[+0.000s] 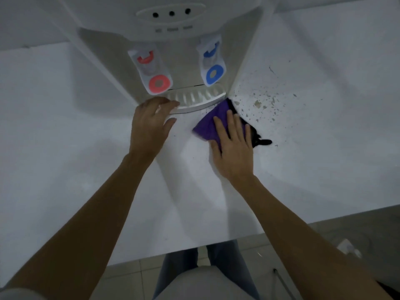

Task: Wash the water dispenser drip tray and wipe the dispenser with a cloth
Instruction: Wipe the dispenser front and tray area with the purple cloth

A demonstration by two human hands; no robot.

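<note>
Because the drip tray [195, 100] sits just above centre of the frame, slotted into the foot of the water dispenser [173, 40] below the two taps, everything turns on how it lies to the hands. Its long axis runs across the picture, left to right, with a shallow curved front lip facing down toward the person; its slatted top shows between the red tap [154, 76] and the blue tap [213, 68], which hang over its two ends.

The left hand [151, 124] is the nearer one: its fingers [171, 103] are curled over the tray's left end, touching the front lip, with the thumb spread below the lip and not closed against it. It looks like a loose hooking hold rather than a firm pinch, and whether the tray has started out of its slot cannot be told. From this placement, I judge that a pull straight down the frame, at right angles to the tray's length, would bring it out.

The right hand [233, 146] lies flat and spread, palm down, pressing a purple cloth [211, 124] onto the white counter [65, 137] just below and right of the tray's right end. The cloth's upper corner comes close to that end; a dark edge of it shows under the fingers to the right.

Further right the counter carries a scatter of dark specks and chips [259, 105]. At the bottom of the frame the counter edge gives way to a tiled floor [129, 278].
</note>
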